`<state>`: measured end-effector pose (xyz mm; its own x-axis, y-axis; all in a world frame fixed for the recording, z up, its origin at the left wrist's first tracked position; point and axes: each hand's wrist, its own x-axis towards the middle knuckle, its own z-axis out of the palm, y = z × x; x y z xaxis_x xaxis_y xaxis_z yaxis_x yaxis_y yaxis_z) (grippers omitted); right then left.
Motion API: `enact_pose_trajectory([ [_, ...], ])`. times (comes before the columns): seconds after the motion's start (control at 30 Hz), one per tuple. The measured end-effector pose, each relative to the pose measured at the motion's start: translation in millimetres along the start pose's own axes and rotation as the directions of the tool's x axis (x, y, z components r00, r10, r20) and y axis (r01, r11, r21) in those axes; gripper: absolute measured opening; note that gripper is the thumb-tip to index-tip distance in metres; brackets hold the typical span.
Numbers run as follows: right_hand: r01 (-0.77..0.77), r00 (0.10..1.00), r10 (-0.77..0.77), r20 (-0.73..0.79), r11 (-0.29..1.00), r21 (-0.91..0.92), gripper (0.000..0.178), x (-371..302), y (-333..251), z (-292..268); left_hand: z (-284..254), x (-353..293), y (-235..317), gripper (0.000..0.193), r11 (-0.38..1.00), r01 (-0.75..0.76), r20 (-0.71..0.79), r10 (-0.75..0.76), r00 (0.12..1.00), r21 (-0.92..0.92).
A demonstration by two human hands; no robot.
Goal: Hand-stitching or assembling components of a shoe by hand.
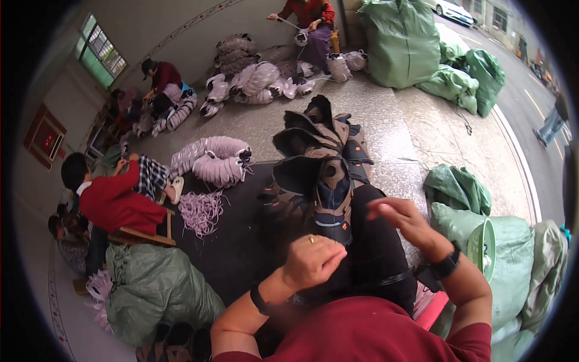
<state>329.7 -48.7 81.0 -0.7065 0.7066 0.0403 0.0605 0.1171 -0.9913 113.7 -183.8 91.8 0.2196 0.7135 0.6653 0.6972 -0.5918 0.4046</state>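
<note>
My left hand (310,262) is closed in front of my body, its thumb pressed against the curled fingers. Whatever it may hold is hidden. To its right, my right hand (410,223) is raised over my dark trouser leg (380,253), palm turned inward and fingers pointing left. Its fingertips are smeared by motion, so their grip is unclear. Just beyond both hands, a bundle of brown and black shoe uppers (333,181) with blue parts and small orange tags fans out at my knees. Neither hand visibly touches it.
A person in red (117,202) sits at left beside a heap of pale laces (201,213) and lilac shoe-upper bundles (217,160). Green sacks (160,292) stand at lower left and far right. A green basket (481,247) rests on a sack at right. Other people work farther back.
</note>
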Motion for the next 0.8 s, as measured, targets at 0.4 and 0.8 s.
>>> enact_pose_trajectory([
  [0.4, -0.132, 0.991, 0.100, 0.087, 0.825, 0.549, 0.022, 34, -19, 78, 20, -23, 23, 0.008, 0.988, 0.077, 0.075, -0.067, 0.995, -0.134],
  [0.8, -0.135, 0.980, 0.076, 0.187, 0.934, 0.331, 0.014, 37, -13, 89, -19, -13, -43, 0.022, 0.502, 0.519, -0.102, -0.779, 0.619, -0.692],
])
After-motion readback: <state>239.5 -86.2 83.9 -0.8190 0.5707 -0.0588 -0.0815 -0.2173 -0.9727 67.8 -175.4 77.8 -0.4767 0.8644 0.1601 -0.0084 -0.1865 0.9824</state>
